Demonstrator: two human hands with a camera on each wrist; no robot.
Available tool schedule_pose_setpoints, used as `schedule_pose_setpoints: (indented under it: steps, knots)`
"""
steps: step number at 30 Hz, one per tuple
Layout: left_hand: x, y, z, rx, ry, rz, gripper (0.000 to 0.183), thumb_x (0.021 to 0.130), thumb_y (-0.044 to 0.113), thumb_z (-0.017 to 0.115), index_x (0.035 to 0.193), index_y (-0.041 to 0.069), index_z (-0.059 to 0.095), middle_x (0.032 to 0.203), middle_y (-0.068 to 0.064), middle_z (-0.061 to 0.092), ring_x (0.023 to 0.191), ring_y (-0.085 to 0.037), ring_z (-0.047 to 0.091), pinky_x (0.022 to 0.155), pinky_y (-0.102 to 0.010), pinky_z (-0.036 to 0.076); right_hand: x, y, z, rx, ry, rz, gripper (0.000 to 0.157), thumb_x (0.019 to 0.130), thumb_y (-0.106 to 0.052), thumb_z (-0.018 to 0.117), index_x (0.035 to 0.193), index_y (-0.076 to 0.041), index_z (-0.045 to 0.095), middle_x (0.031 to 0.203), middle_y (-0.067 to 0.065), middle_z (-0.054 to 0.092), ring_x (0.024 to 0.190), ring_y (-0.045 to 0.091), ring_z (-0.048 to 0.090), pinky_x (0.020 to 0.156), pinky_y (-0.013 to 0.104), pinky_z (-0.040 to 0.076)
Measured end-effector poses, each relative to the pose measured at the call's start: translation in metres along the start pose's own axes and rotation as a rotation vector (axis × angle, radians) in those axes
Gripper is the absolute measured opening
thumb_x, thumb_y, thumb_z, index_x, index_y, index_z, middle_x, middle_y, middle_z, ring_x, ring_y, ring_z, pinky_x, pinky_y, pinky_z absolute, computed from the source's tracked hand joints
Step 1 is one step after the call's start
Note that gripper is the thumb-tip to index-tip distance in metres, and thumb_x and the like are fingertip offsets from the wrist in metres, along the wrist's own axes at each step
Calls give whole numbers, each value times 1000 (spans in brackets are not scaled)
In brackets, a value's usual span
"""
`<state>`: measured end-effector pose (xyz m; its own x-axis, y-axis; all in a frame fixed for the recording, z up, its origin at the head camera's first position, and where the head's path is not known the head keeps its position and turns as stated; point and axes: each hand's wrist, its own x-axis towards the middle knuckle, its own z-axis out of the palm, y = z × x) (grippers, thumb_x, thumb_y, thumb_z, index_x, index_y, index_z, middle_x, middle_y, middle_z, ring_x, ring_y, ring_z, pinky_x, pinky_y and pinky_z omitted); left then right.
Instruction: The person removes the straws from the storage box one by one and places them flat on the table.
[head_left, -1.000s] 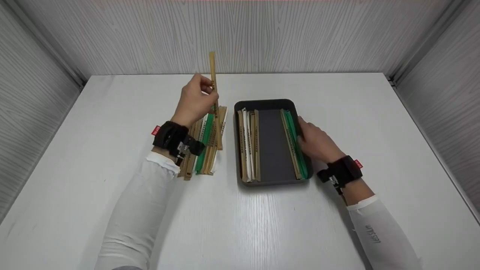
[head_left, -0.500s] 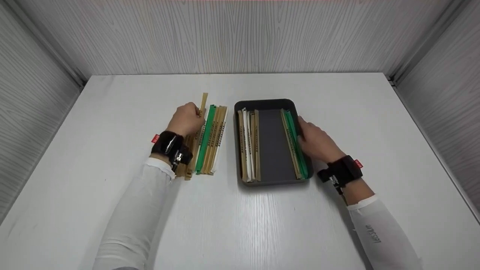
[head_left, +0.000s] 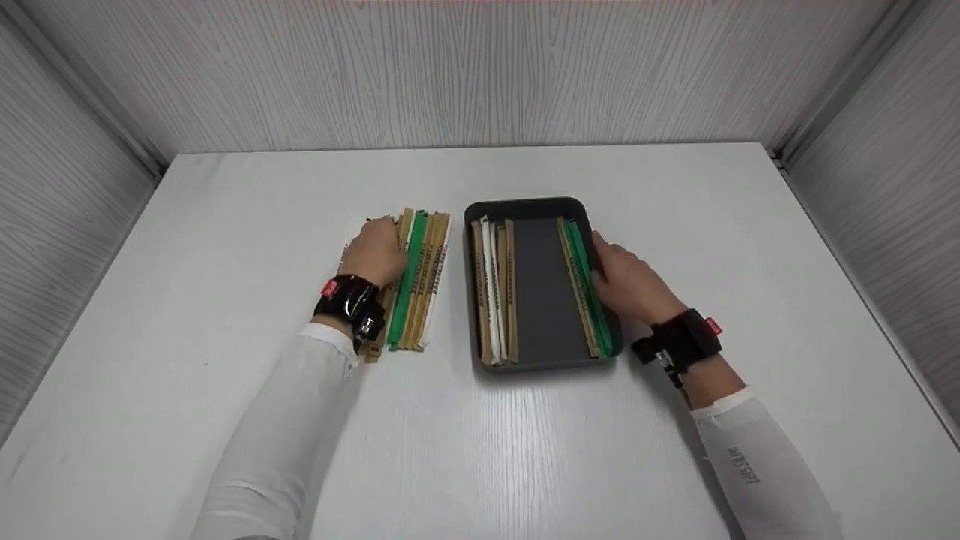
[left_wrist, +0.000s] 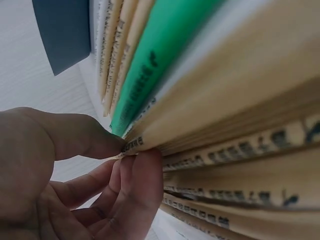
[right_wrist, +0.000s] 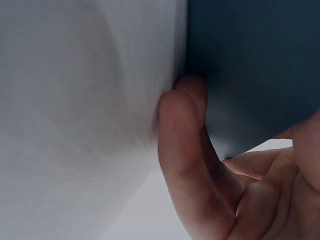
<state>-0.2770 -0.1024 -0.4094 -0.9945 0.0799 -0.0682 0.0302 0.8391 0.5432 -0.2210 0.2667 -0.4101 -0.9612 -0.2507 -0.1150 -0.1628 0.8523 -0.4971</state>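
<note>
My left hand [head_left: 377, 251] is over the left part of a row of slim paper-wrapped sticks [head_left: 427, 281], brown, green and white with printed lettering. In the left wrist view, its thumb and fingers pinch the end of a brown paper-wrapped stick [left_wrist: 200, 102] among the others, beside a green one [left_wrist: 145, 70]. To the right of the row stands a dark grey tray [head_left: 544, 366]. My right hand [head_left: 637, 283] holds its right wall, thumb at the rim and fingers against the outer side [right_wrist: 250, 75].
Inside the tray, brown and white sticks [head_left: 495, 292] lie along the left wall, and brown and green ones [head_left: 585, 289] along the right, with bare tray floor [head_left: 540, 292] between. Pale wood-grain panels [head_left: 480, 75] bound the white table [head_left: 480, 450] at the back and sides.
My left hand first carried a brown stick upright, then lowered it to the row and let go; it now pinches down farther left in the row. The right hand stays on the tray.
</note>
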Motion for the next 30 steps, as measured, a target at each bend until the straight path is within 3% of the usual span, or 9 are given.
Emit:
schedule_pose_setpoints:
  steps: [13,21,25,30]
  knots:
    - [-2,3,3,23,-24,-11,13,88,-8,54,82,4,53,100,-16,55,68,-27,56,47,-34,47,1,1,1,1,7,4,65,108,-13,42,163,4,12,153,33,43,120,40,58,103,55,48]
    - [-2,7,-1,17,-27,8,21,87,-9,54,76,8,48,77,-9,52,57,-21,52,43,-31,43,0,0,1,-18,9,-11,64,108,-11,42,163,6,13,150,35,44,121,42,58,102,55,49]
    - [-4,23,-8,40,0,55,5,90,-3,53,87,-1,57,89,-15,54,69,-24,51,53,-34,45,-1,0,1,-24,8,-18,64,108,-11,42,162,7,14,151,35,44,124,43,56,104,56,48]
    - [-8,57,-12,23,9,129,30,92,7,53,116,-9,61,115,-22,56,86,-30,55,68,-43,51,-1,0,1,-24,7,-12,65,108,-12,43,163,5,13,153,35,42,128,44,54,106,57,46]
